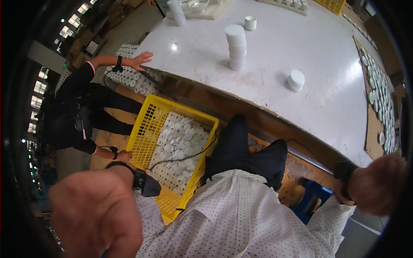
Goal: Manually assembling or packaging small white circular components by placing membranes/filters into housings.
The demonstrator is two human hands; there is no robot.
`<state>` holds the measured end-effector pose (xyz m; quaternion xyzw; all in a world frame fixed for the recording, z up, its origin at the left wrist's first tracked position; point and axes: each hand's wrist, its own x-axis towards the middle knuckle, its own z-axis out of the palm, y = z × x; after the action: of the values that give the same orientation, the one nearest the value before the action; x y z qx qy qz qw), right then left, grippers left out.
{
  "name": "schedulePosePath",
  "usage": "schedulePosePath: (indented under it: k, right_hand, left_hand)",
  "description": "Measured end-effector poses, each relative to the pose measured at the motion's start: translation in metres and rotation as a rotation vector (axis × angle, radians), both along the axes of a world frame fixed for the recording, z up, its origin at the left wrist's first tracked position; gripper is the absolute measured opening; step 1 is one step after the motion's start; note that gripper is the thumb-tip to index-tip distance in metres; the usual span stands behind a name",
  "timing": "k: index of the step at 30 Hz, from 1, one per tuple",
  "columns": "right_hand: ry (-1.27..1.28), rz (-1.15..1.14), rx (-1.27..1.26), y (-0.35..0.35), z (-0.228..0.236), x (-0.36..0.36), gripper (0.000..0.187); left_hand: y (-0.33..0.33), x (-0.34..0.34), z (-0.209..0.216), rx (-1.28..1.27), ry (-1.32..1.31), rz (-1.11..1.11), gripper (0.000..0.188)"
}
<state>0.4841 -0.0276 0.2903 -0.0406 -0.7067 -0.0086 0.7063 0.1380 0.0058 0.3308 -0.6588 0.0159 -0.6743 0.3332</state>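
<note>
Close to the camera at the lower left, my left hand [97, 210] is raised, large and blurred, with a black device strapped at its wrist [147, 182]. My right hand [378, 184] is up at the right edge, also blurred, with a black strap at the wrist. The fingers of both hands are hidden or smeared, and no held object shows. Beyond my left wrist is a yellow plastic basket [172, 103] containing many white round pieces [185, 142]. On the white table [275, 56] stand a tall stack of white discs [235, 47] and a short stack [296, 80].
A small white cup [250, 23] stands behind the tall stack. Boards of white discs [378, 96] line the table's right side. A co-worker [73, 107] at the left has one hand on the table corner and another by the basket. A blue object [307, 200] lies low right.
</note>
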Motion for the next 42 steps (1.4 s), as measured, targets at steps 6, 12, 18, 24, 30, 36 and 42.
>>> schedulePosePath:
  k: [6, 12, 18, 24, 30, 36, 42]
  right_hand:
    - [-0.13, -0.543, -0.683, 0.005, -0.092, 0.0, 0.033]
    - [-0.142, -0.51, -0.911, 0.011, -0.149, 0.01, 0.029]
    - [-0.189, -0.569, -1.101, 0.043, -0.196, 0.013, 0.029]
    - [-0.342, -0.499, -1.289, 0.045, -0.228, -0.001, 0.022]
    - [-0.283, -0.366, -1.375, 0.05, -0.222, -0.027, 0.025]
    - [-0.299, -0.422, -1.373, 0.069, -0.217, -0.056, 0.03]
    - [-0.344, -0.486, -1.383, 0.087, -0.231, -0.06, 0.033]
  left_hand:
    - [-0.011, -0.003, -0.144, -1.256, 0.193, -0.109, 0.019]
    - [-0.04, 0.021, -0.234, -1.824, 0.298, -0.263, 0.017]
    - [-0.036, 0.014, -0.258, -2.089, 0.31, -0.227, 0.018]
    - [-0.039, 0.012, -0.272, -2.015, 0.262, -0.221, 0.016]
    - [-0.052, 0.001, -0.281, -1.984, 0.12, -0.317, 0.02]
    - [-0.055, -0.01, -0.298, -2.097, 0.033, -0.321, 0.022]
    - [-0.047, -0.019, -0.335, -2.171, 0.205, -0.17, 0.02]
